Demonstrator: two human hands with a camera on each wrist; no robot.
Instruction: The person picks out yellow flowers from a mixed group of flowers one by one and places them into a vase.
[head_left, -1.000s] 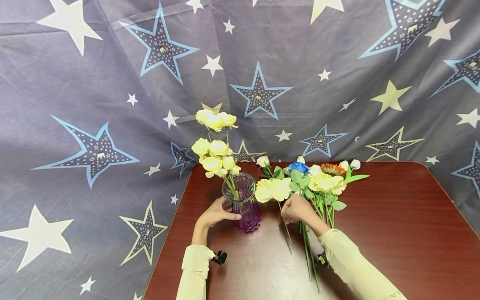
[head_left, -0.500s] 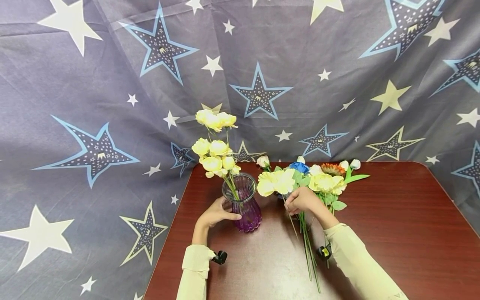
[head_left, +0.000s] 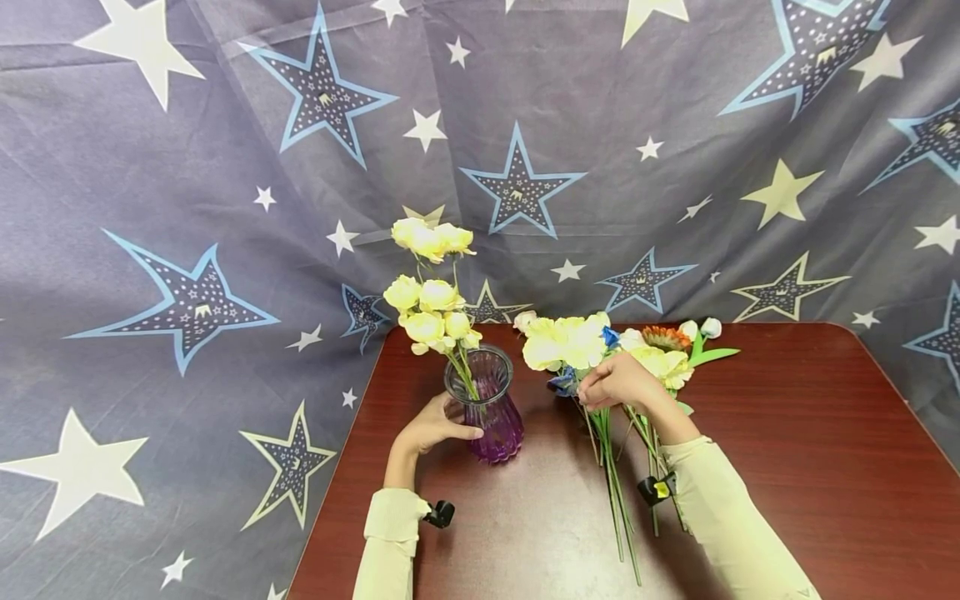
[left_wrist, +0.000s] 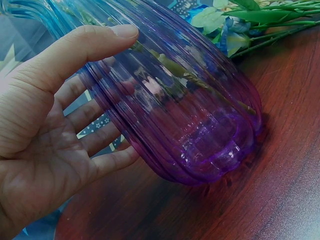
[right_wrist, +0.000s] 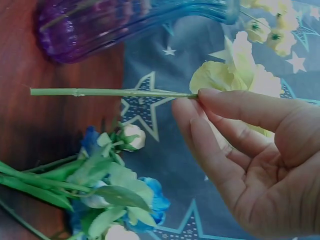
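Observation:
My left hand (head_left: 431,427) holds a ribbed glass vase (head_left: 497,429), purple at its base. In the left wrist view the thumb lies across the near side and the fingers reach behind the glass (left_wrist: 200,120). Pale yellow flowers (head_left: 427,327) on thin stems stand in the vase, leaning left. To the right of it, my right hand (head_left: 626,385) pinches the stem (right_wrist: 105,92) of a yellow flower (head_left: 558,342) between thumb and fingertips. Its bloom (right_wrist: 215,77) is partly behind the hand in the right wrist view, and the stem's lower end hangs free.
Loose flowers lie on the brown table (head_left: 795,433) beneath and beyond my right hand: a blue one (head_left: 564,382), an orange one (head_left: 666,337), a white bud (head_left: 711,327) and several green stems (head_left: 615,500). A grey star-printed cloth (head_left: 517,267) hangs behind the table.
My right hand has risen and moved right and away from me, carrying the yellow flower over the loose blooms. My left hand and the vase stay in place.

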